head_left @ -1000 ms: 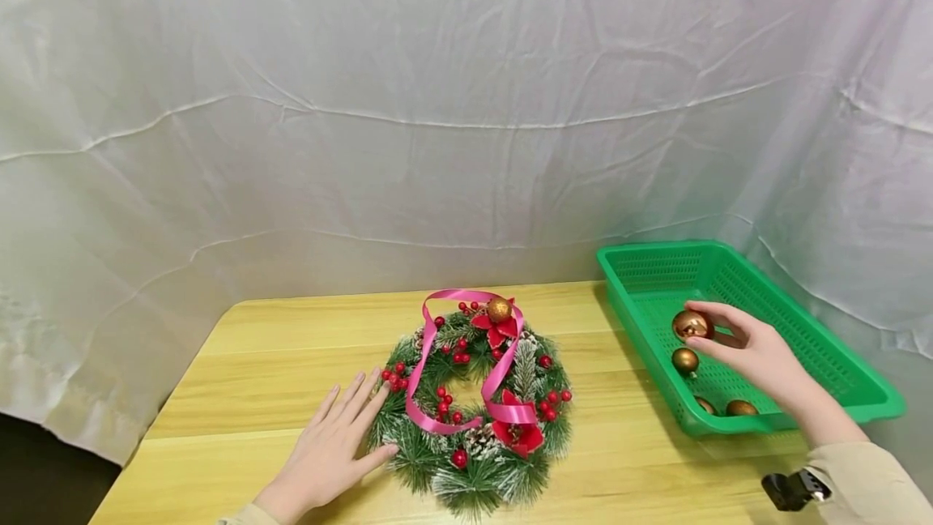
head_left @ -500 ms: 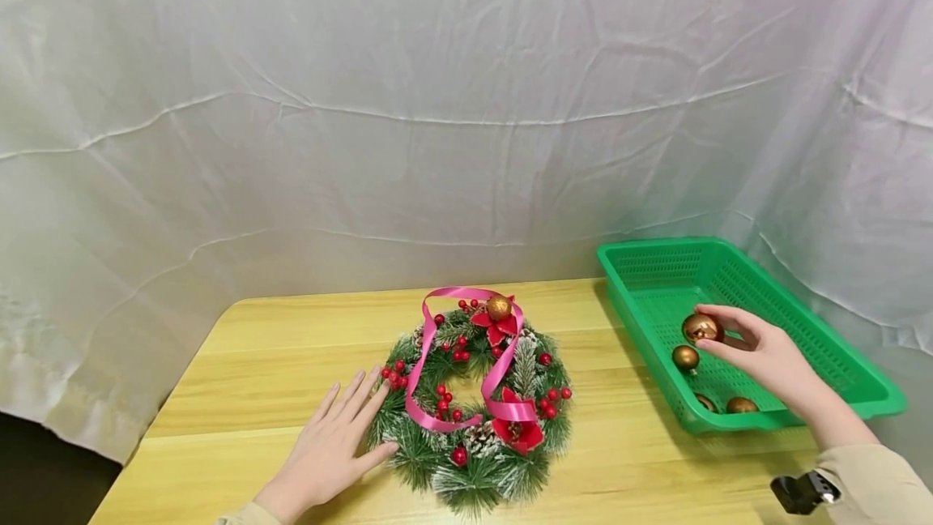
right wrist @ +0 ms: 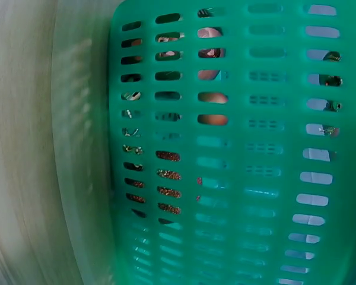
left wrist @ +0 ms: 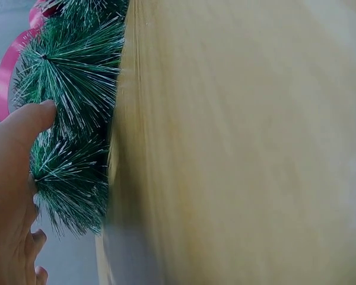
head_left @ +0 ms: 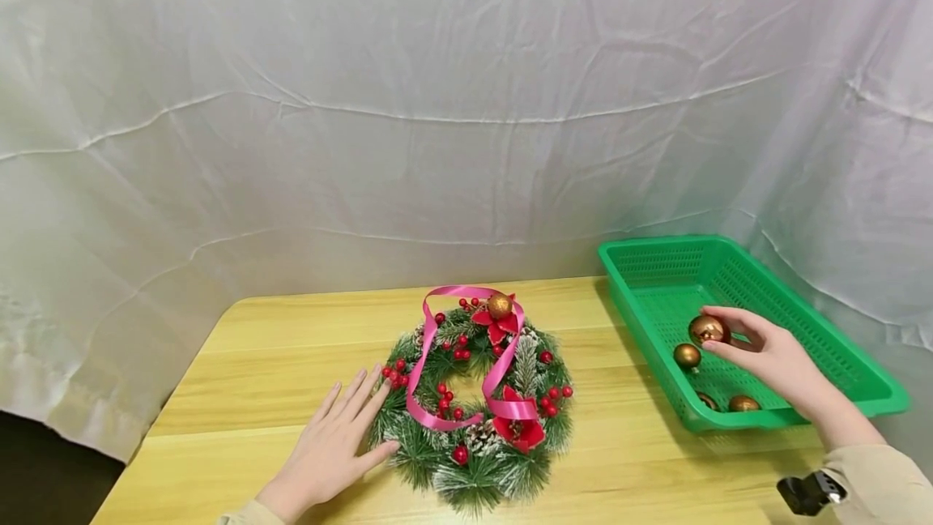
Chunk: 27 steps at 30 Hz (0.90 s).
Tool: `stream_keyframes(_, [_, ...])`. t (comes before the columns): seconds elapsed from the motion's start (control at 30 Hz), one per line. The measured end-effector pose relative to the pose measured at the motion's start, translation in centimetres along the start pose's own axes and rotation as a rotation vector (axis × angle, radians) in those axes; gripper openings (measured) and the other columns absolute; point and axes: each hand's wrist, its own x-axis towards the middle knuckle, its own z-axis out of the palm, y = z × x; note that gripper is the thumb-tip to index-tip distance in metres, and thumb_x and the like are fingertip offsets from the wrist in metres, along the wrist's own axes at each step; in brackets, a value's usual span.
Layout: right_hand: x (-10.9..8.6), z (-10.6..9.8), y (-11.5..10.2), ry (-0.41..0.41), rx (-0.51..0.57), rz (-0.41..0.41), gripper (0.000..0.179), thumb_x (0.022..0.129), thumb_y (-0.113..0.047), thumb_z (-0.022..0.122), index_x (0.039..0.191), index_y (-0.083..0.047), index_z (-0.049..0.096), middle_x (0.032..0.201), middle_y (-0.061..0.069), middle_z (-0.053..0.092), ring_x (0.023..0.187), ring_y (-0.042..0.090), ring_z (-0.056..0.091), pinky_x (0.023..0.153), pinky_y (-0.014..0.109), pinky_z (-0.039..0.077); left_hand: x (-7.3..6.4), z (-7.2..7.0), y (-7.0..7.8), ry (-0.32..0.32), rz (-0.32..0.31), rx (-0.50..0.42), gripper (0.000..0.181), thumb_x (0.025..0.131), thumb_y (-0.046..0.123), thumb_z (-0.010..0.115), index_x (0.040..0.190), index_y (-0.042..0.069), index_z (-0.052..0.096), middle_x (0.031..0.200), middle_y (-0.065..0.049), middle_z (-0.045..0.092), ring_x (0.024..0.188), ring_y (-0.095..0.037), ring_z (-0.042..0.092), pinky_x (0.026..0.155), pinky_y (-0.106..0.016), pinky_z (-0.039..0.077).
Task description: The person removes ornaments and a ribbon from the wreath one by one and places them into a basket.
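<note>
One creased whitish cloth (head_left: 437, 168) hangs along the far edge of the wood-grain table (head_left: 240, 395) and round its right side. The table's far-left corner and slanting left edge show; its near edge lies outside the head view.

A green slotted plastic basket (head_left: 678, 302) sits at the table's right end, its far-left corner close to the far edge. Between it and the wreath runs a band of wood; a wider stretch lies between the wreath and the left edge.

The frosted pine wreath (head_left: 474, 472) lies flat mid-table, some way in from the far edge. Beside its left rim the left hand (head_left: 328, 444) rests palm down, fingers straight and slightly apart, thumb tip against the needles. The right hand (head_left: 765, 355) reaches over the basket's near side, thumb and fingers clamped on a shiny copper bauble (head_left: 709, 330), with room towards the far wall.

Pink satin ribbon (head_left: 510, 409) loops over the wreath, passing an upper poinsettia (head_left: 496, 329) topped by a gold ball (head_left: 500, 305) and a lower poinsettia (head_left: 525, 434). A matte gold bauble (head_left: 687, 356) sits by the basket's left wall; two more baubles (head_left: 743, 403) lie near its near-left corner. Red berries (head_left: 396, 375) dot the wreath.
</note>
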Motion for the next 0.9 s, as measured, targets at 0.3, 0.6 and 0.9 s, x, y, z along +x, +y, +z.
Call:
stream_keyframes(0.3, [-0.2,-0.4,0.3,0.002,0.024,0.005,0.053,0.093,-0.026,0.065,0.142,-0.016,0.046,0.120,-0.017,0.052,0.101,-0.015,0.051,0.072,0.016,0.051,0.0,0.0,0.0,0.000,-0.003,0.004,0.083,0.090,0.067,0.042,0.152,0.017,0.023,0.160,-0.002,0.009,0.143,-0.027,0.017,0.116,-0.048,0.007])
stream_keyframes(0.6, [-0.3,-0.9,1.3,0.014,0.003,0.018,0.055,0.092,-0.027,0.065,0.141,-0.013,0.046,0.117,-0.020,0.052,0.101,-0.018,0.047,0.071,0.013,0.049,0.0,-0.1,0.1,0.004,-0.001,0.009,0.083,0.090,0.067,0.043,0.152,0.016,0.025,0.160,-0.002,0.009,0.143,-0.028,0.018,0.114,-0.050,0.011])
stream_keyframes(0.9, [-0.4,-1.4,2.1,0.021,0.002,0.016,0.055,0.092,-0.025,0.065,0.142,-0.012,0.045,0.119,-0.023,0.049,0.100,-0.020,0.046,0.070,0.014,0.049,0.0,-0.1,0.1,0.002,-0.003,-0.002,0.083,0.090,0.067,0.043,0.152,0.016,0.024,0.160,-0.002,0.008,0.143,-0.028,0.018,0.116,-0.046,0.005])
